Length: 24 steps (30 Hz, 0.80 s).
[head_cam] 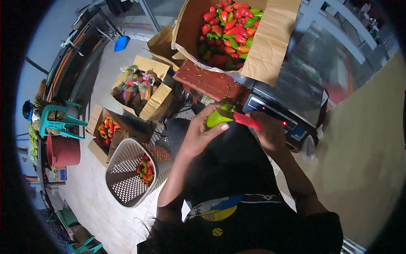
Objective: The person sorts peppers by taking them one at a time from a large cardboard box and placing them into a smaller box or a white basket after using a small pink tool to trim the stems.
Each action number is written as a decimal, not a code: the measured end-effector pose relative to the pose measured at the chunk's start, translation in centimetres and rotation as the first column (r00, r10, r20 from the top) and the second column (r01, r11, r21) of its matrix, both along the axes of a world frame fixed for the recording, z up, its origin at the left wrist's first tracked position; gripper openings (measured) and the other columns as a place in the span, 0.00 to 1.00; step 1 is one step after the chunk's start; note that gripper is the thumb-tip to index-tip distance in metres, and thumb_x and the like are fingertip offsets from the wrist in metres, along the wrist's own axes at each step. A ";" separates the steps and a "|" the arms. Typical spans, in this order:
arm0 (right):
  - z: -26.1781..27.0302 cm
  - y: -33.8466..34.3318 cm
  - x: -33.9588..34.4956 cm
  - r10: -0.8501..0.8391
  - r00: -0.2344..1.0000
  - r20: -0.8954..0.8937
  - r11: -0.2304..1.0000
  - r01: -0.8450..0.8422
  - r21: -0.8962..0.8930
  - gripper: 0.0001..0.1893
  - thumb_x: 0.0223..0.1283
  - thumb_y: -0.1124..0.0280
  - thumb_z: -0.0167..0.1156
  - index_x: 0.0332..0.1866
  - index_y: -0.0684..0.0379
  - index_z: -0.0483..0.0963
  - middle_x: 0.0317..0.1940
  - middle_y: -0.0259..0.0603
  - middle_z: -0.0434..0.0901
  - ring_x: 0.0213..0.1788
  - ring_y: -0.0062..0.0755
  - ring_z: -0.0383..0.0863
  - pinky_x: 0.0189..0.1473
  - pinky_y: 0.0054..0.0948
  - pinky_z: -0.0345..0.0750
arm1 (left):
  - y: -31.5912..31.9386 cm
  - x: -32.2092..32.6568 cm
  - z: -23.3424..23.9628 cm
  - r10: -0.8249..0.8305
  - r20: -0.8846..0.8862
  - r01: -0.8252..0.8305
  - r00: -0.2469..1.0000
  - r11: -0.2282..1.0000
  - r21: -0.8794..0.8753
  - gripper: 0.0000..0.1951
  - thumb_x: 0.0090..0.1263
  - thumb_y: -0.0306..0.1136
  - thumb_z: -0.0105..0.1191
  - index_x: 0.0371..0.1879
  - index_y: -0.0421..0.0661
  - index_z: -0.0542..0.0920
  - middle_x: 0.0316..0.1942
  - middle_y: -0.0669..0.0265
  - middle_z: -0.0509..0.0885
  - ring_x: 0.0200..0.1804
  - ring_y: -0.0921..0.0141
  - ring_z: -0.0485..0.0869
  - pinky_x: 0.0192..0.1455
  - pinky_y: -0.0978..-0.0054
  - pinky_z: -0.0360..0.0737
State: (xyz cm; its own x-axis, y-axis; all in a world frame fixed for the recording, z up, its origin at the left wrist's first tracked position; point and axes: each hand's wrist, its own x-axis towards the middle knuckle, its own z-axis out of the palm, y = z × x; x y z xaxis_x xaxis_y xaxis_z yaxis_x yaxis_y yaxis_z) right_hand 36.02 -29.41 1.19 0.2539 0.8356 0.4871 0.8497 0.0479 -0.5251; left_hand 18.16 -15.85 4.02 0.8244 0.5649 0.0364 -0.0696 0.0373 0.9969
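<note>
My left hand (199,135) holds a green pepper (215,119) above my lap, the thumb along its near side. In my right hand (269,131) is a knife with a red handle (246,121). Its dark blade (224,113) lies across the pepper near the stem end; whether it cuts in cannot be told. Just beyond, a large cardboard box (272,38) holds many red, green and orange peppers (233,27). Green stem pieces lie scattered on a reddish-brown surface (209,81) below that box.
A digital scale (272,111) with lit red lights stands at the right. To the left are a cardboard box of bagged peppers (139,87), a smaller box of peppers (108,128) and a perforated plastic basket (119,173) with peppers. A teal plastic stool (58,122) stands farther left.
</note>
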 end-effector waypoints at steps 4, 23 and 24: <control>-1.6 0.3 -0.1 -0.041 0.999 -0.013 0.999 0.041 -0.027 0.17 0.51 0.77 0.64 0.48 0.54 0.76 0.37 0.43 0.83 0.36 0.44 0.84 0.38 0.37 0.81 | -0.3 -0.1 -0.7 0.062 0.011 -0.063 0.998 0.986 0.154 0.19 0.63 0.29 0.60 0.52 0.39 0.73 0.46 0.68 0.76 0.49 0.75 0.74 0.54 0.78 0.69; -12.9 -4.3 -1.3 -0.198 0.927 -0.317 0.886 0.031 -0.463 0.14 0.64 0.60 0.56 0.47 0.57 0.76 0.33 0.50 0.82 0.40 0.48 0.83 0.44 0.39 0.76 | 2.9 -2.7 -1.1 0.187 0.181 -0.177 0.966 0.982 -0.069 0.28 0.62 0.38 0.60 0.59 0.38 0.70 0.52 0.63 0.77 0.55 0.70 0.76 0.61 0.73 0.70; -13.2 -3.9 -1.6 -0.173 0.960 -0.222 0.859 0.037 -0.510 0.14 0.63 0.59 0.57 0.47 0.57 0.76 0.32 0.50 0.82 0.40 0.50 0.83 0.44 0.40 0.77 | 3.0 -1.5 -0.3 0.190 0.126 -0.195 0.974 0.980 0.029 0.27 0.59 0.29 0.62 0.58 0.39 0.72 0.52 0.64 0.77 0.54 0.71 0.76 0.59 0.74 0.70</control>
State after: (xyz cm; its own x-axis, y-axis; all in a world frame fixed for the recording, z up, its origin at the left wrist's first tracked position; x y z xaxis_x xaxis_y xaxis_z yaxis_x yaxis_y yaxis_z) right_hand 34.43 -33.35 -12.03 0.4106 0.9085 -0.0775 0.6707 -0.3585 -0.6494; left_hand 16.69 -12.83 3.74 0.6881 0.7086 0.1563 -0.1926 -0.0293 0.9808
